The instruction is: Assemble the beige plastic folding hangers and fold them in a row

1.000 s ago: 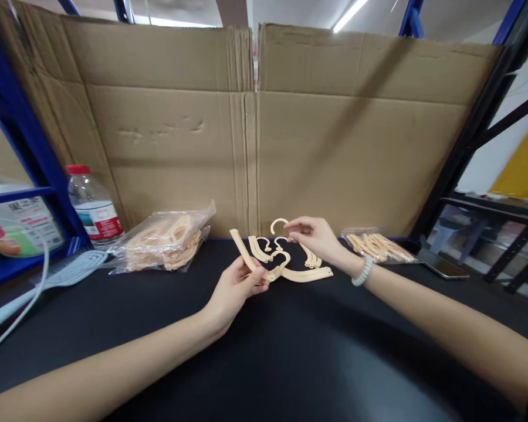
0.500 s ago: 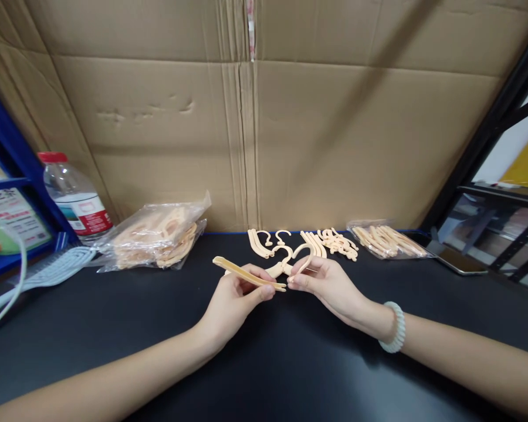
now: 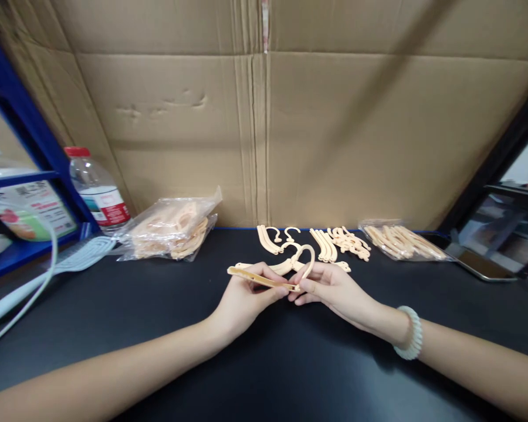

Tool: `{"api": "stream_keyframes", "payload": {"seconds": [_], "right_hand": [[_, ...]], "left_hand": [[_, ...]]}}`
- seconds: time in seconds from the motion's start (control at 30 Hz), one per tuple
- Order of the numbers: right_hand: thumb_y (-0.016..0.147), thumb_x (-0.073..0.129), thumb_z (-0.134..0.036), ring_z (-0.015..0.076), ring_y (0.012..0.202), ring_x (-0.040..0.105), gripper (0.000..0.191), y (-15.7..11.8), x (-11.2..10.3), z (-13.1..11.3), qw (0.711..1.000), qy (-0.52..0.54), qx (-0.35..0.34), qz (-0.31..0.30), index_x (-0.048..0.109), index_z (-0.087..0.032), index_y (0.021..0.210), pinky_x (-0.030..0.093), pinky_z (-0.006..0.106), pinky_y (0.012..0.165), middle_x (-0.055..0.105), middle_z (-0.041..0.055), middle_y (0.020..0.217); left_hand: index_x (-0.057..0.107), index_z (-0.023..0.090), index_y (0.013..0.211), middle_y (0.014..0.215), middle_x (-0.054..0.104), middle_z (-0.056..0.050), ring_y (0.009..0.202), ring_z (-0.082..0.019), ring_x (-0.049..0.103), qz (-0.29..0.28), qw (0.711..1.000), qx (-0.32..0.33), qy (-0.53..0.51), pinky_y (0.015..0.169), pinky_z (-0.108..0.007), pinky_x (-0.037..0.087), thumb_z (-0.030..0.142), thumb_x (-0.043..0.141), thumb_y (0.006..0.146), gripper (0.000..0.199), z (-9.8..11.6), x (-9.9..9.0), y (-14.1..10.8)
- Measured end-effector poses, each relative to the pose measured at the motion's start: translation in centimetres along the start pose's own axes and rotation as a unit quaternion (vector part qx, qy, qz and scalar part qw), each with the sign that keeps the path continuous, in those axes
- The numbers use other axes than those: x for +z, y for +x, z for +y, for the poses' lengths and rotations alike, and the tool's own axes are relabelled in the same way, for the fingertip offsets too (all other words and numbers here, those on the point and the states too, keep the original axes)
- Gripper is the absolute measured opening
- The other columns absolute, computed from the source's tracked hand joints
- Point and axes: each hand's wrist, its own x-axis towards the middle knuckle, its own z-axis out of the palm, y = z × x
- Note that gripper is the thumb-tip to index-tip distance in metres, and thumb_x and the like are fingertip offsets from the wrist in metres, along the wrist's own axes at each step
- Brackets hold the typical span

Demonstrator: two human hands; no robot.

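Between the thumb and fingers of my left hand is a cream plastic hanger arm, tilted down to the right. My right hand pinches the base of a matching hanger hook, its curve pointing up. The hook's base meets the arm's right end; whether they are locked together I cannot tell. Just behind my hands lies a hanger with arms and hook joined, partly hidden by them. Farther back are loose hanger arms, two loose hooks and a pile of small hook parts.
Bagged hanger parts lie at the left, another bag at the right near a flat, shiny-edged object. A bottle, a pale blue brush and a white cable are far left. Cardboard stands behind the black table.
My hands have come together, bringing the hook's base against the end of the hanger arm. The whole view has shifted, so the background sits farther right.
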Motion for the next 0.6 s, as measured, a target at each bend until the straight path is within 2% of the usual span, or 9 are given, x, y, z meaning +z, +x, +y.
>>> {"api": "stream_keyframes", "payload": {"seconds": [0.17, 0.37, 0.6], "right_hand": [[0.078, 0.072, -0.037, 0.0161, 0.08, 0.069, 0.024, -0.1, 0.1, 0.3, 1.0, -0.021, 0.007, 0.007, 0.066, -0.015, 0.086, 0.056, 0.031, 0.076, 0.07, 0.0054, 0.086], [0.074, 0.075, -0.038, 0.0132, 0.069, 0.066, 0.026, 0.1, 0.3, 0.4, 0.999, -0.035, -0.01, 0.01, 0.064, -0.015, 0.079, 0.055, 0.029, 0.07, 0.069, 0.003, 0.076], [0.073, 0.074, -0.041, 0.0133, 0.061, 0.064, 0.027, -0.1, 1.3, 0.1, 0.996, -0.073, -0.041, 0.038, 0.061, -0.016, 0.073, 0.054, 0.03, 0.063, 0.066, 0.0013, 0.066]], "left_hand": [[0.065, 0.016, 0.069, 0.072, 0.07, 0.0, 0.074, -0.018, 0.068, 0.004, 1.0, 0.005, -0.011, 0.074, -0.03, 0.052, 0.021, 0.077, 0.067, 0.014, -0.4, 0.1, -0.2], [0.065, 0.015, 0.068, 0.072, 0.071, -0.001, 0.072, -0.017, 0.068, -0.005, 1.0, 0.025, -0.004, 0.07, -0.029, 0.052, 0.02, 0.078, 0.066, 0.015, -0.6, 0.0, -0.3], [0.06, 0.016, 0.067, 0.065, 0.067, 0.001, 0.065, -0.016, 0.066, -0.013, 1.0, -0.011, -0.025, 0.063, -0.027, 0.049, 0.024, 0.08, 0.064, 0.022, -0.5, 0.2, -0.4]]}}
